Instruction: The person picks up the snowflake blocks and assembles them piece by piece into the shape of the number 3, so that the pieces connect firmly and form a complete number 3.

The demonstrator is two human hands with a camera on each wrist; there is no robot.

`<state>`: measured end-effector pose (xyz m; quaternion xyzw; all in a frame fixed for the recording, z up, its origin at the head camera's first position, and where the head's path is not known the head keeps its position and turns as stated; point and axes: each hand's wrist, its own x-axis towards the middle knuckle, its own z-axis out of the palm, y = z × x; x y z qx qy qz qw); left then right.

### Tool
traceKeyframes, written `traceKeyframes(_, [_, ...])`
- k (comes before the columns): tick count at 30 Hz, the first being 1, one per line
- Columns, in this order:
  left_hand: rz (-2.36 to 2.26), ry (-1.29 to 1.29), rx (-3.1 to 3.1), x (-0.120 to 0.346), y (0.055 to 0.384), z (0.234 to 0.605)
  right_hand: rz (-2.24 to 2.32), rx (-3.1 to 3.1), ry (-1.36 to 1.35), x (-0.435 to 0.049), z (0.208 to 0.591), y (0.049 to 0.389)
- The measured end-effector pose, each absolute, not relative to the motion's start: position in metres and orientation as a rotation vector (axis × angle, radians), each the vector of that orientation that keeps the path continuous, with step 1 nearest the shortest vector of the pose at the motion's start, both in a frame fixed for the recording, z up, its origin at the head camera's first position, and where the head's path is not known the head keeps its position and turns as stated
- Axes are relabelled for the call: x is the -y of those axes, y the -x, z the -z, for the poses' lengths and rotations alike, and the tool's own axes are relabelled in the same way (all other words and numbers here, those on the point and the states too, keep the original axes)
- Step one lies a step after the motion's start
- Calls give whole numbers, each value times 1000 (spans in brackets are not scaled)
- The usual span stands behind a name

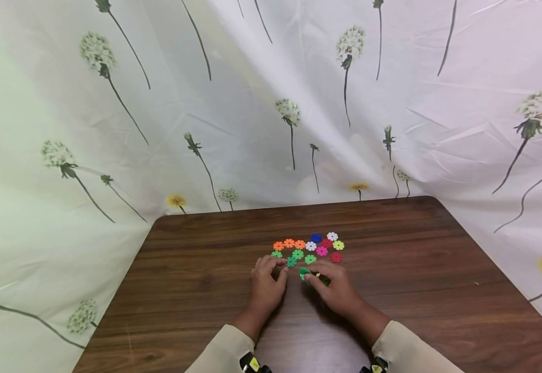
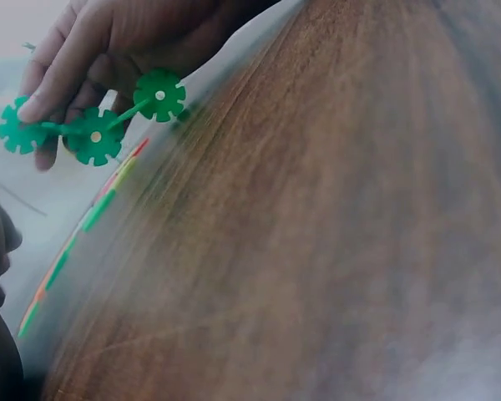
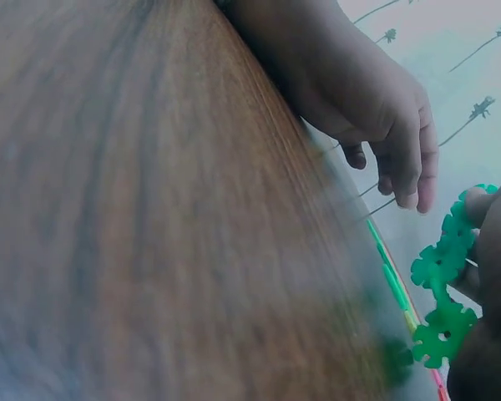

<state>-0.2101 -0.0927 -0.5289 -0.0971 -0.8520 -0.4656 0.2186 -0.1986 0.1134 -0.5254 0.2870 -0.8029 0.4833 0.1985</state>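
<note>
A chain of linked green notched plastic discs [image 2: 96, 136] is pinched between the thumb and fingers of my right hand [image 1: 338, 292]. In the right wrist view the same green chain [image 3: 445, 334] hangs down past the hand, partly hidden by it. My left hand [image 1: 267, 286] is across from it with loosely bent fingers and holds nothing. Its fingertips are close beside a dark green disc [image 1: 291, 262] on the table. Other loose green discs [image 1: 297, 254] lie just beyond the two hands.
Farther out on the brown wooden table [image 1: 196, 311] lie orange discs [image 1: 289, 243], white ones, a blue disc [image 1: 316, 238], a pink disc [image 1: 322, 251], red ones and a yellow disc [image 1: 338, 245]. A flower-print curtain [image 1: 252, 129] hangs behind the table's far edge.
</note>
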Motion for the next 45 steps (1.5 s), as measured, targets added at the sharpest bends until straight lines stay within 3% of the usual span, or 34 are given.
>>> traceKeyframes(18, [1293,261,2310,94,212,533,-1705,2347,-607,-111,517,196])
traceKeyframes(29, [1287,296,2324,96,209,529,-1827,2295,-734,-112,522,197])
traceKeyframes(40, [1551,726,2161,100,206,527,-1795,2237,-745,-110,524,202])
traceKeyframes(45, [1744,711,2173,102,204,528,-1860,2277,-718,-106,521,203])
